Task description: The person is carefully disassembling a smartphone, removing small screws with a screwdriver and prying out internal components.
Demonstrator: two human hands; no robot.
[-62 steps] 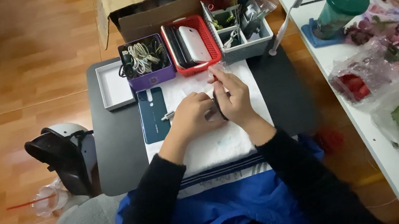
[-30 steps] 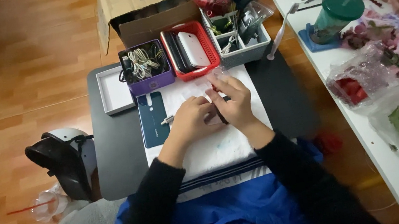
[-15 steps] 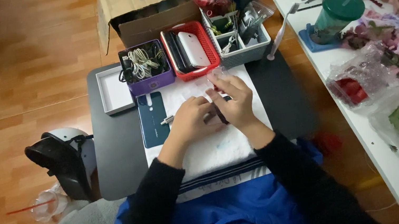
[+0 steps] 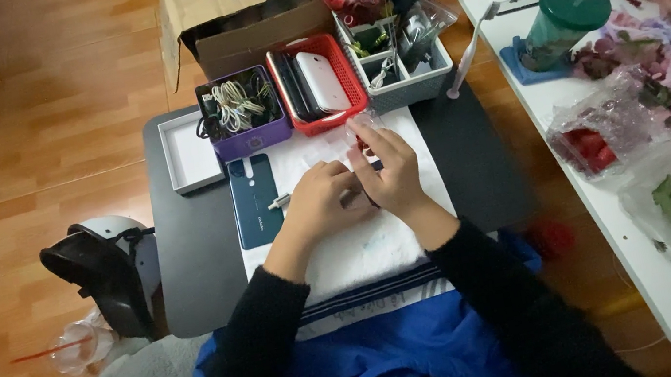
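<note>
Left hand (image 4: 316, 205) and right hand (image 4: 387, 173) together over white cloth (image 4: 363, 251), fingers pinching a small dark item (image 4: 372, 200), dark blue phone (image 4: 254, 200) just left, red basket (image 4: 317, 85) beyond

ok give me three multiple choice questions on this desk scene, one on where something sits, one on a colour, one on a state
1. Where does the dark blue phone lie?
A. inside the red basket
B. on the dark table, just left of the white cloth
C. on the floor

2. What colour is the basket that holds the tangled cables?
A. purple
B. yellow
C. white

3. How do the left hand and right hand stand?
A. far apart at the table's edges
B. close together over the white cloth
C. both in the lap

Answers: 1 B, the phone lies flat beside the cloth's left edge. 2 A, its wall is purple. 3 B, both hands meet over the cloth, fingers bent around something small.
</note>
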